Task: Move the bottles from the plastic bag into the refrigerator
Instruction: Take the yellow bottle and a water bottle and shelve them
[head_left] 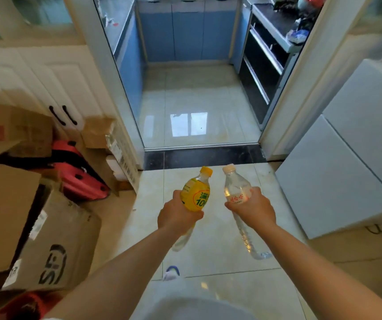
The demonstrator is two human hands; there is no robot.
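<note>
Head view. Surroundings first: cardboard boxes (12,218) stack along our left, with a red case (79,174) wedged between them and a white cabinet (47,84). Straight ahead a doorway opens onto a kitchen with blue cupboards (185,31) and a glossy tiled floor (199,107); a dark threshold strip (204,155) crosses the doorway. At our right stands a pale, closed refrigerator (356,162), with bare floor between it and our hands.

Task items: our left hand (176,215) curls its fingers round the body of a yellow bottle (197,192), yellow cap on. Our right hand (252,209) wraps round a clear bottle (236,188) with a pale cap and red lettering on the label. Both bottles are held in the air over the floor tiles, just short of the threshold, close beside each other but apart.

Orientation: each long axis runs away from us, caps forward toward the doorway. The yellow bottle's cap leans slightly right; the clear bottle's cap leans slightly left.
</note>
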